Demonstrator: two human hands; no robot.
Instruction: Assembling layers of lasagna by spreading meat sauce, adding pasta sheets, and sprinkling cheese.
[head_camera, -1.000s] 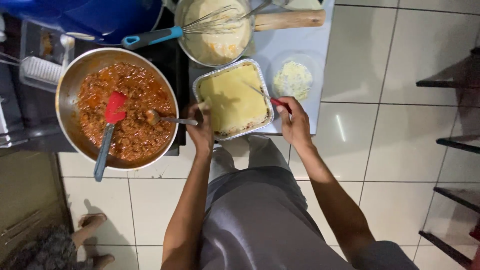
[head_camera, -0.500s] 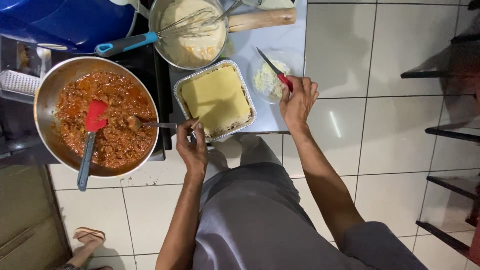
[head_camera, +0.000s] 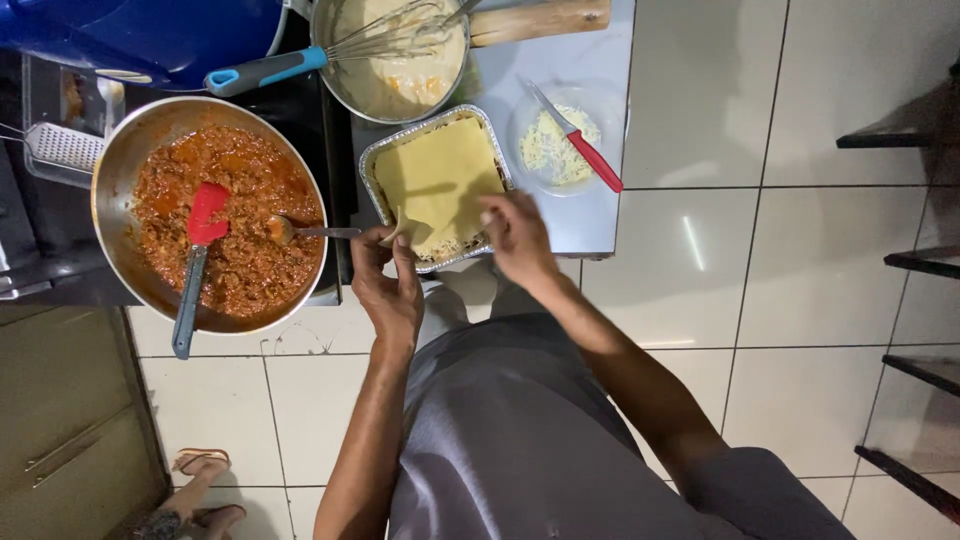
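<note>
Centrally, a foil tray (head_camera: 372, 160) sits on the pale counter (head_camera: 600, 60), its crinkled rim framing smooth yellow pasta sheets (head_camera: 435, 180). At the tray's near edge the left hand (head_camera: 390, 285) pinches a small pasta piece (head_camera: 398, 236) between curled fingertips. Beside it, the right hand (head_camera: 515, 235) rests loosely open on the near right corner of the sheets, gripping nothing.

Just right of the tray, a clear bowl (head_camera: 522, 118) holds shredded pale cheese, with a red-handled knife (head_camera: 575, 137) laid across it. Behind the tray stands a saucepan (head_camera: 400, 60) of creamy white sauce with a wooden handle and a wire whisk (head_camera: 300, 62) with a blue grip. To the left, a round steel pan (head_camera: 115, 180) on the dark stove holds chunky red meat sauce, a red spatula (head_camera: 200, 250) and a metal spoon (head_camera: 300, 231).

Below, glossy white floor tiles (head_camera: 780, 290) reflect light; dark shelves (head_camera: 910, 260) stand at the right.
</note>
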